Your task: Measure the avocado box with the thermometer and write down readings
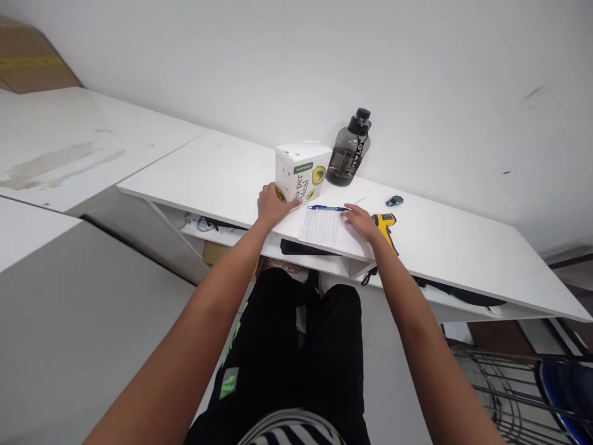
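Observation:
My left hand (272, 205) is closed round the lower left corner of a white carton (293, 170) printed with avocados and "Su-per Meal", its thumb across the front. The carton stands upright on the white desk (222, 170). My right hand (359, 220) has its fingertips on the right end of a blue pen (325, 208). That pen lies across the top of a sheet of paper (322, 227) covered in small writing. The right palm rests over the sheet's right side. Just right of this hand is a yellow and black gun-shaped tool (385, 227).
A dark translucent bottle (345, 151) stands behind the carton, against the wall. A small dark object (395, 201) lies farther right. Below the desktop, an open shelf (319, 262) holds several items. A cardboard box (32, 59) sits far left; a wire basket (504, 383) is low right.

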The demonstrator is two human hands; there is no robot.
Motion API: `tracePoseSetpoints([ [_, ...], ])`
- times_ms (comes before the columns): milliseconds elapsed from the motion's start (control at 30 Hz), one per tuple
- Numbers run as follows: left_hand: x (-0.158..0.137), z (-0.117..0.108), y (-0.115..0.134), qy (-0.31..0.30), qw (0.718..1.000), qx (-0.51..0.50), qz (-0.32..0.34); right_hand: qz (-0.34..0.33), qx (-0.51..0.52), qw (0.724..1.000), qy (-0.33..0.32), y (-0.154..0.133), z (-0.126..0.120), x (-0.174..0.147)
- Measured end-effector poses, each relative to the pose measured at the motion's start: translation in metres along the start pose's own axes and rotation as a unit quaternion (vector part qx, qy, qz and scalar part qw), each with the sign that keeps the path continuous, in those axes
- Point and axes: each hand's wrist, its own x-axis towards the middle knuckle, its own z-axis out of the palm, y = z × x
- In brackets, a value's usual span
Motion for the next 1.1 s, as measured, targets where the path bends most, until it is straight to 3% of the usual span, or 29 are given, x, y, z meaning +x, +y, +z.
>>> tracePoseSetpoints([
  [100, -0.003, -0.004, 0.002, 0.000, 0.998, -0.061, -0.034, 0.025, 0.036, 0.999, -0.019, -0.016, -0.025, -0.010],
  [167, -0.005, -0.007, 0.004, 0.002, 0.993, -0.102, -0.057, -0.030, -0.031, 0.996, 0.073, -0.018, -0.039, -0.026],
  [233, -0.007, -0.009, 0.005, 0.004, 0.991, -0.120, -0.067, -0.011, -0.202, 0.959, 0.200, -0.013, -0.049, -0.046],
  [300, -0.008, -0.010, 0.006, -0.001, 0.989, -0.126, -0.075, 0.083, -0.327, 0.911, 0.238, -0.004, -0.052, -0.063],
  [367, -0.008, -0.010, 0.006, -0.007, 0.987, -0.136, -0.082, 0.160, -0.365, 0.895, 0.199, 0.006, -0.052, -0.073],
  [433, -0.009, -0.011, 0.005, -0.014, 0.986, -0.142, -0.086, 0.185, -0.359, 0.903, 0.149, 0.014, -0.051, -0.076],
  [700, -0.008, -0.010, 0.001, -0.025, 0.988, -0.130, -0.084, 0.172, -0.343, 0.911, 0.150, 0.023, -0.055, -0.067],
  [1100, -0.011, -0.014, -0.002, -0.039, 0.989, -0.118, -0.078, 0.139, -0.294, 0.932, 0.159, 0.028, -0.055, -0.080],
])
